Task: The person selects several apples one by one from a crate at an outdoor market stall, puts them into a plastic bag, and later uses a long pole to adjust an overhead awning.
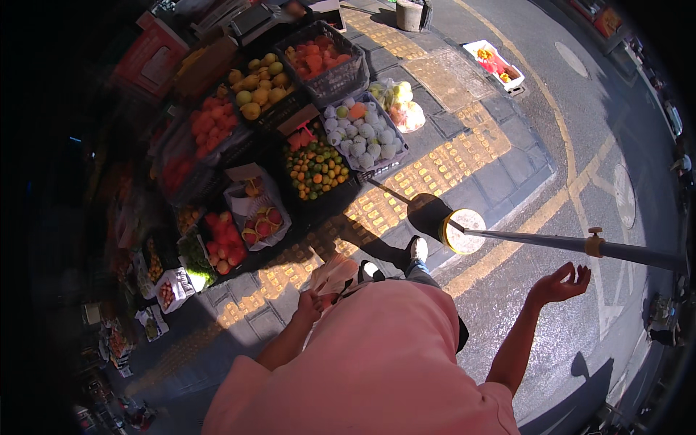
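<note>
My left hand [310, 305] is closed round a thin, crumpled, pinkish see-through plastic bag [334, 274], held in front of my pink shirt. Out to the right, my right hand [562, 285] is open, its fingers loosely curled and apart, with nothing in it. A grey pole [536, 239] with a brass-coloured clamp passes just beyond that hand. The pole rises from a round, yellow-rimmed base [464, 230] on the pavement.
Fruit crates line the left: white-wrapped fruit [364, 134], small orange-green citrus [317, 170], yellow fruit [261, 85] and red-orange fruit [316, 58]. Bagged produce [401, 105] lies beside them. A white foam box [494, 64] stands near the road. Yellow tactile paving [449, 156] crosses the pavement.
</note>
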`<action>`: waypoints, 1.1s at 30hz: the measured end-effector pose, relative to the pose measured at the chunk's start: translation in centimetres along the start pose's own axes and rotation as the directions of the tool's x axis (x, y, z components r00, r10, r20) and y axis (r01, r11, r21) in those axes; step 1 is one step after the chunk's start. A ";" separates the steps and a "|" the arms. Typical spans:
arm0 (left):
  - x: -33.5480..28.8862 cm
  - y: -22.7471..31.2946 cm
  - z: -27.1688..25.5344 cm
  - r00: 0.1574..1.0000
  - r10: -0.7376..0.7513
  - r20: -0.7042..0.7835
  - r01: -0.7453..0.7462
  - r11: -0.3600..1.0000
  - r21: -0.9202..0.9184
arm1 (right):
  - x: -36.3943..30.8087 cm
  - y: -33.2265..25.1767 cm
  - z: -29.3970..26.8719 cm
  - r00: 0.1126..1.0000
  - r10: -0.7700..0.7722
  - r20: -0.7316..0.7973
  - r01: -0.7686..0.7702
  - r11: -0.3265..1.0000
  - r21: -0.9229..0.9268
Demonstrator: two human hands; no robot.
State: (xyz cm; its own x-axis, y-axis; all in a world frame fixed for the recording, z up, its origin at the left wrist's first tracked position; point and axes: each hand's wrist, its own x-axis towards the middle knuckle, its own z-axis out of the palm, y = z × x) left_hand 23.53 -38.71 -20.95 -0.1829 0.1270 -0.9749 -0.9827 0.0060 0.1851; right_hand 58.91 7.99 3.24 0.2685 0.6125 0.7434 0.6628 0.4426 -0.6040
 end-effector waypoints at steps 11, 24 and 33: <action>-2.1 -1.1 -2.3 0.996 0.040 0.076 -0.026 0.984 -0.177 | -9.3 -4.5 9.0 0.734 -0.142 0.664 0.036 0.984 0.172; -3.5 -12.5 -1.9 0.940 0.194 -0.281 -0.320 0.786 -0.529 | -21.3 17.3 26.8 -0.439 0.388 0.810 -0.034 0.894 -0.447; -5.3 -23.7 2.1 0.893 0.029 -0.450 -0.378 0.591 -0.712 | -22.6 11.7 35.1 -0.501 0.314 0.807 -0.108 0.902 -0.418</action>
State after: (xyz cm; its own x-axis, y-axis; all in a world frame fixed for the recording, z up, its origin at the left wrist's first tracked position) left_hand 47.80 -37.46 -19.92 -0.2053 -0.3327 -0.9204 -0.5328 -0.7509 0.3902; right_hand 36.06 22.30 -30.71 -0.4902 0.3606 -0.7935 0.8610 0.0591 -0.5051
